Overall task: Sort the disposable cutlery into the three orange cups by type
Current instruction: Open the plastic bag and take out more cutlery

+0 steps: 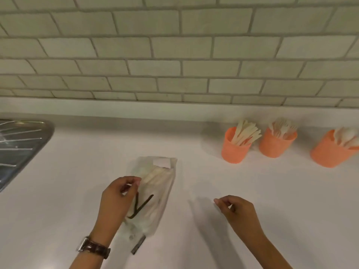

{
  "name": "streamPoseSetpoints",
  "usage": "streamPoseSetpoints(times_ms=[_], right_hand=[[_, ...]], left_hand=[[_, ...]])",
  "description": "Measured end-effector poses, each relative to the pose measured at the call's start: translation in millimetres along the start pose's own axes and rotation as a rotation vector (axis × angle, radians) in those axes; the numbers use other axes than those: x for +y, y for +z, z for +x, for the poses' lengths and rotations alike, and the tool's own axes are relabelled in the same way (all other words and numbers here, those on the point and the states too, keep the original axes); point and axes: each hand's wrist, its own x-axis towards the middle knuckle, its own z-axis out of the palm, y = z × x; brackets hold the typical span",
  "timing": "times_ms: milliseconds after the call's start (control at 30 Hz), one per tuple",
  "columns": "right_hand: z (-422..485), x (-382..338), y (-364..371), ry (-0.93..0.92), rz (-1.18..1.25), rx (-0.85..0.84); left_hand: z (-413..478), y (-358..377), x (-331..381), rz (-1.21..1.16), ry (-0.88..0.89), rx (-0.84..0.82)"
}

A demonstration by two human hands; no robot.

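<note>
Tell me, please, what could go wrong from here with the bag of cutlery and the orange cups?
1. The left hand pinches only one edge of the clear bag; if lifted so, it may tilt and spill pieces on the counter.
2. The knives in the knife cup lean out toward the middle cup; adding more could knock some out or into the wrong cup.

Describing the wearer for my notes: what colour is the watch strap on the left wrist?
Dark brown; the watch strap shows in the head view.
</note>
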Motion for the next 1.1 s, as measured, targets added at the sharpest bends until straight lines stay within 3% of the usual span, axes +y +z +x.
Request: streamPoseSetpoints(times_ms=[133,267,367,467,567,733,800,900,967,1033,1100], right_hand=[[-7.3,-26.3,56.3,0.096,0.067,-0.091],[-4.7,-47.2,100.4,0.297,0.122,-0.365],[-7.7,-56.6,126.0,0.363,0.017,-0.548],[-14.9,-71.6,143.4,0.379,-0.037,-0.605],[-20.1,-82.2,154.5,0.399,0.015,-0.541],[-19.9,-80.3,158.1,0.448,0.224,-0.415],[-20.1,-80.6,151.8,0.477,0.338,-0.428],[-25.7,-80.1,138.7,0.509,0.463,-0.443],[-33.0,-79.0,133.8,0.545,0.495,-0.457],[-39.3,-79.6,131.7,0.525,0.360,-0.522],[-41.2,-80.9,126.0,0.403,0.056,-0.672]], left_hand=[[-9.2,-30.4,-36.4,-0.049,-0.048,0.006],[-19.5,-43.3,-57.5,-0.058,-0.091,0.019],[-24.7,-45.4,-66.4,-0.106,-0.150,0.036],[-27.3,-37.2,-74.5,-0.257,-0.341,-0.131],[-28.6,-22.9,-73.6,-0.348,-0.511,-0.285],[-23.7,-4.8,-76.3,0.142,-0.333,-0.400],[-23.4,-9.0,-85.5,0.248,-0.315,-0.252],[-6.3,-35.0,-94.3,0.232,-0.140,0.118],[17.3,-57.2,-77.5,0.127,0.008,0.279],[34.2,-70.7,-45.1,-0.038,0.155,0.321],[35.1,-70.5,-9.4,-0.154,0.333,0.291]])
